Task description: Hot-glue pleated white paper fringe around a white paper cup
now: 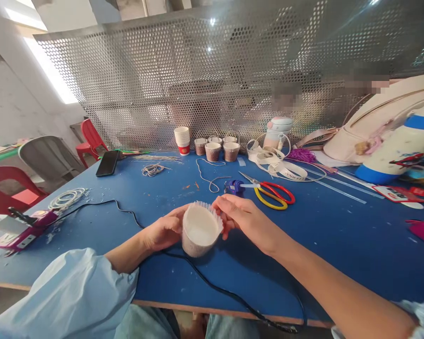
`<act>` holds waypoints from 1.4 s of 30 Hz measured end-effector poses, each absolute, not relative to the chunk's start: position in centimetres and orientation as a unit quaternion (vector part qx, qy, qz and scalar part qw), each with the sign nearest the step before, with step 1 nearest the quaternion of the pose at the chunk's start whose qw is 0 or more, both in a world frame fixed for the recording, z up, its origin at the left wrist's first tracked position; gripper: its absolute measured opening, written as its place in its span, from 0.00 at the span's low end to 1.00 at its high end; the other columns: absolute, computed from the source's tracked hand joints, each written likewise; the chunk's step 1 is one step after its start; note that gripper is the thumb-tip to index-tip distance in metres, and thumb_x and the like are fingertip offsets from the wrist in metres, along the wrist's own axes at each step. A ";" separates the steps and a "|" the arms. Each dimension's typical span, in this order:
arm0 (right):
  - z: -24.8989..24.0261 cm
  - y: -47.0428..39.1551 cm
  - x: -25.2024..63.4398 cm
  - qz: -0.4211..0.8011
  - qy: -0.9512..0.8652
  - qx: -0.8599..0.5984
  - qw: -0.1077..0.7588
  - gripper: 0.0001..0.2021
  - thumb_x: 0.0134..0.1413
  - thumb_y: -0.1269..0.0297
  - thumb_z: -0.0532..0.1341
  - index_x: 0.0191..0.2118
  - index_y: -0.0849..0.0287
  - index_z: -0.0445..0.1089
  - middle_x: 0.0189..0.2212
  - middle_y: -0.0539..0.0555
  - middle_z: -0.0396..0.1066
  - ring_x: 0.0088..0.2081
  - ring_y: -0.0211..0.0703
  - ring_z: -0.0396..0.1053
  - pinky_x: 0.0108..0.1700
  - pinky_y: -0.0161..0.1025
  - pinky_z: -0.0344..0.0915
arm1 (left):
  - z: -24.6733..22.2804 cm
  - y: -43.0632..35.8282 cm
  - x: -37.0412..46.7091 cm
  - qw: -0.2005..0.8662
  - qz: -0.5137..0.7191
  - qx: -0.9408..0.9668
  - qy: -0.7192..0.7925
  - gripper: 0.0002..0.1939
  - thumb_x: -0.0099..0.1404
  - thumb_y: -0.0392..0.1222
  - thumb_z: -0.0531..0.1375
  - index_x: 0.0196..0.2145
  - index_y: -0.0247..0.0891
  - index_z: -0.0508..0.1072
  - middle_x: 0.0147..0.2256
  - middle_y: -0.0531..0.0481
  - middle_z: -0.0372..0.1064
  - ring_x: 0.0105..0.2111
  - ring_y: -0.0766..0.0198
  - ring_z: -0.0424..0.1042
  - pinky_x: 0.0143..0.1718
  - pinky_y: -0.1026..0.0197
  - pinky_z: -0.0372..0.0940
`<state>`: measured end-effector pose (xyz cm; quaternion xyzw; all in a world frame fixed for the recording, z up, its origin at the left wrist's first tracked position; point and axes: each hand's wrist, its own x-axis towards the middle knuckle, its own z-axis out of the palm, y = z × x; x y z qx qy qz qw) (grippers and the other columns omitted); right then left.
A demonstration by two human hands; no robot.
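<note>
A small paper cup [199,230] with a speckled brownish outside and a white inside is tilted so its mouth faces me. My left hand [167,230] is closed around its left side. A pleated white trim [209,207] stands up along the far and right part of the rim. My right hand [242,214] pinches at the trim's right end, its fingertips partly hidden behind the cup. Just beyond that hand lie a blue glue gun [235,187] with a pale stick in it, and scissors [273,194] with red and yellow handles.
Finished-looking small cups [213,151] and a paper cup stack [183,140] stand by the perforated metal screen [155,84]. White ribbon [275,162], a bottle [399,143] and a bag [360,125] are on the right. A black cable [212,285] crosses near me; a power strip [24,233] sits left.
</note>
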<state>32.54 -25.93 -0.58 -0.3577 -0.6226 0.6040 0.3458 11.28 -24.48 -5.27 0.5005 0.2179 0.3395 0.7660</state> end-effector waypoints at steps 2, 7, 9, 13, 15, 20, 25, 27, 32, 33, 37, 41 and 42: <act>-0.7 -25.9 32.6 0.582 -0.642 -0.368 0.337 0.20 0.55 0.44 0.58 0.35 0.59 0.67 0.27 0.49 0.66 0.27 0.36 0.64 0.29 0.35 0.64 | -5.3 -24.6 11.3 0.773 0.319 0.504 0.215 0.26 0.42 0.35 0.58 0.43 0.32 0.73 0.33 0.47 0.74 0.33 0.58 0.69 0.34 0.61 0.60; -1.3 -26.1 32.4 0.459 -0.702 -0.419 0.348 0.09 0.53 0.58 0.62 0.32 0.58 0.70 0.24 0.47 0.66 0.25 0.33 0.60 0.27 0.33 0.58 | -5.6 -24.7 11.3 0.793 0.307 0.479 0.218 0.22 0.43 0.35 0.59 0.40 0.33 0.75 0.32 0.48 0.74 0.31 0.62 0.68 0.32 0.63 0.59; -1.5 -26.0 32.4 0.434 -0.702 -0.424 0.373 0.09 0.53 0.59 0.61 0.29 0.58 0.70 0.24 0.47 0.68 0.25 0.34 0.62 0.27 0.34 0.59 | -5.6 -24.7 11.3 0.789 0.326 0.468 0.230 0.23 0.46 0.37 0.61 0.43 0.34 0.75 0.35 0.48 0.74 0.33 0.61 0.68 0.34 0.63 0.61; -1.6 -25.9 32.3 0.429 -0.671 -0.453 0.399 0.06 0.52 0.62 0.60 0.28 0.58 0.68 0.22 0.47 0.68 0.21 0.34 0.65 0.26 0.34 0.62 | -5.1 -25.0 11.3 0.739 0.369 0.517 0.225 0.33 0.49 0.50 0.68 0.53 0.39 0.69 0.47 0.45 0.70 0.44 0.55 0.69 0.44 0.58 0.62; -1.6 -25.9 32.3 0.433 -0.658 -0.463 0.406 0.05 0.51 0.63 0.60 0.28 0.58 0.67 0.22 0.46 0.68 0.19 0.34 0.65 0.24 0.34 0.63 | -4.9 -25.1 11.4 0.701 0.370 0.563 0.236 0.42 0.44 0.51 0.72 0.56 0.42 0.65 0.52 0.44 0.66 0.49 0.52 0.67 0.49 0.57 0.61; -1.7 -25.7 32.4 0.437 -0.658 -0.453 0.414 0.05 0.52 0.64 0.59 0.28 0.57 0.66 0.22 0.46 0.67 0.20 0.35 0.66 0.23 0.34 0.63 | -4.7 -25.4 11.7 0.609 0.353 0.624 0.339 0.41 0.42 0.41 0.74 0.53 0.39 0.64 0.48 0.44 0.68 0.49 0.53 0.67 0.50 0.55 0.60; -1.7 -25.5 32.4 0.393 -0.691 -0.450 0.407 0.06 0.52 0.61 0.59 0.32 0.58 0.69 0.27 0.49 0.70 0.25 0.36 0.64 0.29 0.36 0.63 | -4.7 -25.5 11.8 0.633 0.314 0.620 0.340 0.37 0.44 0.44 0.73 0.51 0.36 0.66 0.41 0.46 0.70 0.41 0.57 0.68 0.44 0.58 0.62; -1.6 -25.4 32.4 0.394 -0.704 -0.439 0.394 0.07 0.51 0.60 0.61 0.33 0.58 0.70 0.28 0.49 0.70 0.27 0.36 0.63 0.30 0.36 0.62 | -4.8 -25.5 11.7 0.644 0.292 0.624 0.332 0.37 0.45 0.43 0.72 0.52 0.37 0.66 0.40 0.47 0.69 0.39 0.59 0.67 0.41 0.60 0.62; -1.8 -25.3 32.6 0.402 -0.706 -0.426 0.398 0.08 0.54 0.61 0.58 0.29 0.59 0.70 0.26 0.50 0.71 0.28 0.38 0.65 0.31 0.36 0.62 | -5.1 -25.3 11.5 0.642 0.317 0.617 0.327 0.35 0.45 0.43 0.71 0.50 0.37 0.65 0.39 0.50 0.66 0.38 0.62 0.64 0.38 0.64 0.59; -1.8 -25.3 32.6 0.401 -0.705 -0.427 0.401 0.08 0.54 0.61 0.58 0.29 0.59 0.70 0.26 0.50 0.71 0.29 0.38 0.65 0.32 0.36 0.62 | -5.1 -25.3 11.4 0.643 0.321 0.615 0.323 0.35 0.45 0.44 0.71 0.50 0.37 0.64 0.39 0.50 0.66 0.38 0.62 0.64 0.39 0.64 0.59; -1.8 -25.3 32.5 0.395 -0.712 -0.429 0.391 0.08 0.53 0.61 0.58 0.32 0.59 0.70 0.28 0.50 0.71 0.30 0.38 0.65 0.33 0.37 0.62 | -4.9 -25.2 11.5 0.648 0.315 0.618 0.315 0.35 0.46 0.44 0.69 0.51 0.36 0.64 0.40 0.49 0.67 0.39 0.61 0.64 0.40 0.63 0.58; -1.7 -25.5 32.3 0.362 -0.729 -0.440 0.379 0.07 0.50 0.62 0.60 0.32 0.59 0.71 0.32 0.52 0.72 0.31 0.39 0.65 0.34 0.38 0.64 | -4.7 -25.4 11.6 0.645 0.296 0.623 0.329 0.33 0.46 0.42 0.67 0.50 0.36 0.65 0.39 0.49 0.67 0.39 0.60 0.64 0.40 0.62 0.58; -1.7 -25.5 32.3 0.359 -0.728 -0.445 0.378 0.06 0.50 0.62 0.60 0.31 0.59 0.71 0.31 0.52 0.72 0.30 0.39 0.65 0.34 0.38 0.64 | -4.7 -25.4 11.6 0.643 0.294 0.625 0.331 0.32 0.46 0.41 0.66 0.50 0.36 0.66 0.39 0.49 0.67 0.39 0.60 0.64 0.40 0.62 0.58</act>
